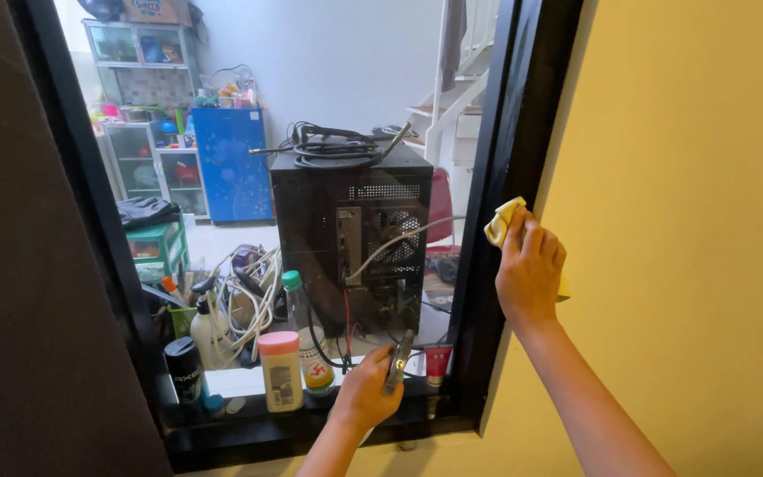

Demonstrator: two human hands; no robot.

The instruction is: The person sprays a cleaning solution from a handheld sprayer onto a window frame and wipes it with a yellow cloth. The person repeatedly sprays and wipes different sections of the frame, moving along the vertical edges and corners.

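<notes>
My right hand presses a yellow cloth against the right side of a black window frame, where it meets the yellow wall. My left hand is lower down at the window sill and grips a slim dark object that stands up from my fist. A small red tube stands just right of that hand on the sill.
Several bottles stand on the sill: a peach-capped one, a green-capped one, a black can and a white pump bottle. Beyond the glass are a black computer case, tangled cables, a blue cabinet and white stairs.
</notes>
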